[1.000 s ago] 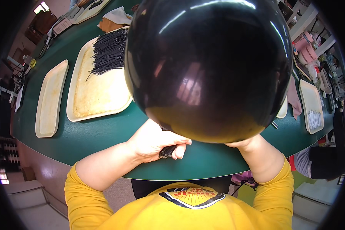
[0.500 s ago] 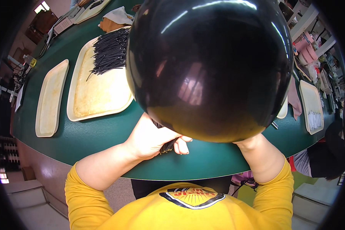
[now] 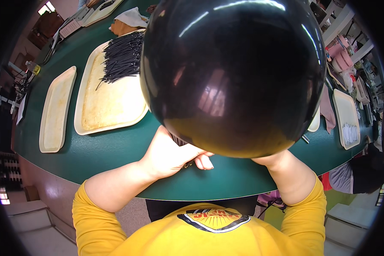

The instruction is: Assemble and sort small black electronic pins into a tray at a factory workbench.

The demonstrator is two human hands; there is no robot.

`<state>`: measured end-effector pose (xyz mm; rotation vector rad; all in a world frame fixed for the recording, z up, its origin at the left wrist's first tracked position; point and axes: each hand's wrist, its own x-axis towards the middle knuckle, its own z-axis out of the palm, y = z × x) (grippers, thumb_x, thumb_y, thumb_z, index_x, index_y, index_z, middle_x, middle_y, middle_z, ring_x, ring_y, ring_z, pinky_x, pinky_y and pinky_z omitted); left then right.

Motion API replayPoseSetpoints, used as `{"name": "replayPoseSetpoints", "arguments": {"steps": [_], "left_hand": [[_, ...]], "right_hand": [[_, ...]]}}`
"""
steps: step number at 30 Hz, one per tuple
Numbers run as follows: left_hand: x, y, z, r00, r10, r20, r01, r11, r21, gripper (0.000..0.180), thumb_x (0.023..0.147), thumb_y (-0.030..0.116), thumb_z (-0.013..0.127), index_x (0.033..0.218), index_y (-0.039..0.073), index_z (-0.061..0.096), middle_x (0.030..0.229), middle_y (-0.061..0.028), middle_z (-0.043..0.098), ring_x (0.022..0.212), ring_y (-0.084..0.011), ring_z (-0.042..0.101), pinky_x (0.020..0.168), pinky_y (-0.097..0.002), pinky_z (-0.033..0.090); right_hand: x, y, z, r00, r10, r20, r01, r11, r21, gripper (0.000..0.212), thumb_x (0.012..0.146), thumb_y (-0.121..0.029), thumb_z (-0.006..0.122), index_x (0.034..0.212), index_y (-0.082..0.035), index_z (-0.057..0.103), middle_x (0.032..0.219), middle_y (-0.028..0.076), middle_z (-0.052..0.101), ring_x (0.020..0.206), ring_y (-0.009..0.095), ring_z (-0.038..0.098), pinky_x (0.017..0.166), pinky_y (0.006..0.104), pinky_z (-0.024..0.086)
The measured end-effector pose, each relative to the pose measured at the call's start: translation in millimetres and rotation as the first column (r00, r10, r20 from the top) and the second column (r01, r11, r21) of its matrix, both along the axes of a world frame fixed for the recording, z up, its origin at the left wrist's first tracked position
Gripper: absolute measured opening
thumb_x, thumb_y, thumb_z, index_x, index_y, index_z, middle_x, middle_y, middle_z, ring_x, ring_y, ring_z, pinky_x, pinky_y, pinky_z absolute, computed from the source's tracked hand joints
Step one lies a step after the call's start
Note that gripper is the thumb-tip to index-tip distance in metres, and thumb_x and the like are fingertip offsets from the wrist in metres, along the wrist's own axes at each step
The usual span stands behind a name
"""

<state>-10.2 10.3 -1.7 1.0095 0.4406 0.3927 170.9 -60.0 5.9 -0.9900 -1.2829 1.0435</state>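
Note:
A bundle of thin dark strands (image 3: 178,140), apparently wires, sits inside my closed left hand (image 3: 168,154). Yellowish tips peek out below the thumb. Most of my right hand (image 3: 272,159) disappears behind a large glossy black dome (image 3: 234,81); only the wrist and the back edge of the hand show, so its fingers cannot be seen. To the left of the dome, a cream tray (image 3: 109,128) carries a heap of thin black wires (image 3: 123,57). Both hands are over the green table (image 3: 239,179), near its front edge.
A narrow cream tray (image 3: 51,147) lies at far left. On the right, another tray (image 3: 339,106) holds short white pieces (image 3: 350,133). A pinkish cloth (image 3: 327,112) lies nearby. A person in dark clothing (image 3: 367,170) is at the right edge.
My right hand has shifted slightly left, further under the dome. My left hand has turned a little, covering more of the bundle's lower end. The person at right has moved.

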Motion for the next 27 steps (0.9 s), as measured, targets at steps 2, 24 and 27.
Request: {"name": "replayPoseSetpoints", "arguments": {"steps": [2,24,27], "left_hand": [[-4,1,-3,1.000,-0.015,-0.022,0.015,1.000,-0.005,0.008,0.080,-0.001,0.055,0.084,-0.007,0.057,0.074,-0.0138,0.060,0.061,-0.0206,0.063,0.055,-0.0264,0.053],[7,-2,17,0.996,-0.049,0.072,0.063,0.976,-0.208,0.010,0.077,-0.001,0.060,0.085,-0.007,0.058,0.072,-0.0130,0.060,0.060,-0.0191,0.063,0.057,-0.0280,0.053],[5,-3,16,0.997,-0.055,0.055,0.063,0.984,-0.165,0.010,0.078,-0.001,0.059,0.085,-0.007,0.057,0.073,-0.0131,0.060,0.061,-0.0193,0.063,0.058,-0.0280,0.053]], "right_hand": [[-16,1,8,0.990,-0.139,-0.009,0.139,0.990,-0.023,0.010,0.079,0.003,0.043,0.077,0.002,0.053,0.063,0.006,0.054,0.054,0.010,0.050,0.051,0.0225,0.040],[5,-2,10,0.887,-0.195,-0.418,0.120,0.972,-0.200,0.012,0.084,-0.002,0.043,0.077,0.001,0.052,0.062,0.004,0.052,0.054,0.010,0.049,0.052,0.0219,0.041],[8,0,17,0.940,-0.155,-0.304,0.115,0.983,-0.146,0.011,0.084,-0.004,0.043,0.081,0.001,0.052,0.061,0.004,0.051,0.052,0.009,0.048,0.051,0.0216,0.041]]}}
